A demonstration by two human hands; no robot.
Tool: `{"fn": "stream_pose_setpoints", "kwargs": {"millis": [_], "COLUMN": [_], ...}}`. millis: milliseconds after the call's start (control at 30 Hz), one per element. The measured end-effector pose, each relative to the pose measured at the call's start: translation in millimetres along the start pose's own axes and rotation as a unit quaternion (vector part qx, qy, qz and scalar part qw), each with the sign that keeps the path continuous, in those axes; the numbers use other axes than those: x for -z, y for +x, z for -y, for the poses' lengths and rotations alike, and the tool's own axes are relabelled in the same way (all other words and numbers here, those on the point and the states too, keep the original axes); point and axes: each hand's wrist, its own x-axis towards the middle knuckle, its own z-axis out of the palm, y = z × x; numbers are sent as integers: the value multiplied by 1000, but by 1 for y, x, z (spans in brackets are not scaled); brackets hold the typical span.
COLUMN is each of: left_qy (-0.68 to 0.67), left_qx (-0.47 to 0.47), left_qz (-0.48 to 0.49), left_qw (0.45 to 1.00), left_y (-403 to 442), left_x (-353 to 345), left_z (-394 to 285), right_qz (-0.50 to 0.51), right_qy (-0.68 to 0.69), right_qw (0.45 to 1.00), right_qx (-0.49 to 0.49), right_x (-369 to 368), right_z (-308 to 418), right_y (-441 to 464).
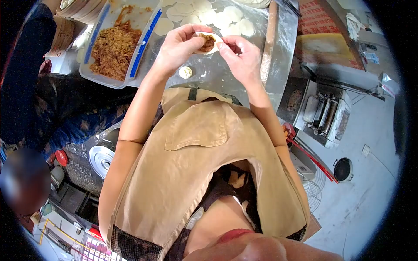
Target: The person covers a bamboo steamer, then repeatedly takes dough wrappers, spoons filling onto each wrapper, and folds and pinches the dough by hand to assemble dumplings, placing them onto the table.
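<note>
Both of my hands hold one round dough wrapper with brown filling in its middle, above the metal table. My left hand grips its left edge, with the thumb over the filling. Fingers of my right hand pinch the right edge. Below the hands a small pleated bun rests on the table. Several flat dough rounds lie beyond my hands. To the left stands a plastic tub of brown filling.
A rolling pin lies along the right side of the metal table. Bamboo steamers stand at the upper left. Another person's dark sleeve is at the far left. A roller machine sits to the right.
</note>
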Motion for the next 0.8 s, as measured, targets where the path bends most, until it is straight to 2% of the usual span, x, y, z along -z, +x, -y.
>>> {"fn": "stream_pose_setpoints", "kwargs": {"millis": [200, 267, 400, 467, 500, 567, 700, 767, 800], "left_qy": [-3, -3, 28, 31, 31, 51, 100, 92, 171], "left_qx": [29, 28, 48, 56, 56, 61, 61, 70, 56], "left_qz": [-30, -27, -27, -22, -22, 0, -16, 22, 18], "left_qw": [999, 999, 998, 998, 998, 997, 993, 993, 983], "left_y": [0, 2, 1, 3, 4, 5, 6, 9, 9], "left_x": [-3, -2, -3, -2, -1, 1, -4, -1, 0], "left_z": [-2, 0, -2, -2, -1, 2, 2, 6, 7], "right_qz": [1, 1, -19, -15, -15, -23, -22, -1, -1], "right_qy": [5, -39, -39, -113, -113, -171, -177, -205, -185], "right_qw": [1000, 998, 996, 982, 982, 961, 959, 949, 960], "right_qx": [-2, 52, 75, 154, 154, 216, 221, 241, 211], "right_x": [-1, -2, -5, -4, -3, -4, -3, -3, -4], "right_z": [3, 4, 3, 3, 2, -2, -4, -4, -2], "right_y": [0, -1, -1, 0, 0, -2, 0, -1, -2]}}
